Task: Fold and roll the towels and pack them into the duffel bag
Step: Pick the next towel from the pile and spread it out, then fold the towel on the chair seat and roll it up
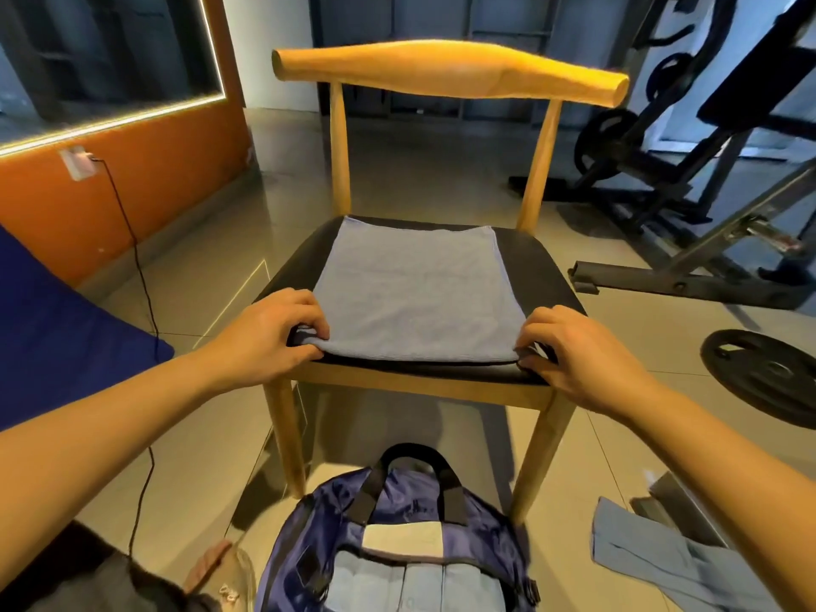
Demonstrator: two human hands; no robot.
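Pale blue, the towel [410,293] lies flat on the black chair seat [543,276]. The left hand [273,333] pinches its near left corner and the right hand [583,351] its near right corner, so I judge its fold or roll is only beginning. The navy duffel bag [397,492] stands open on the floor below with pale blue packed towels [397,580] inside, while a loose towel [653,563] lies rumpled on the floor at right, not yet folded.
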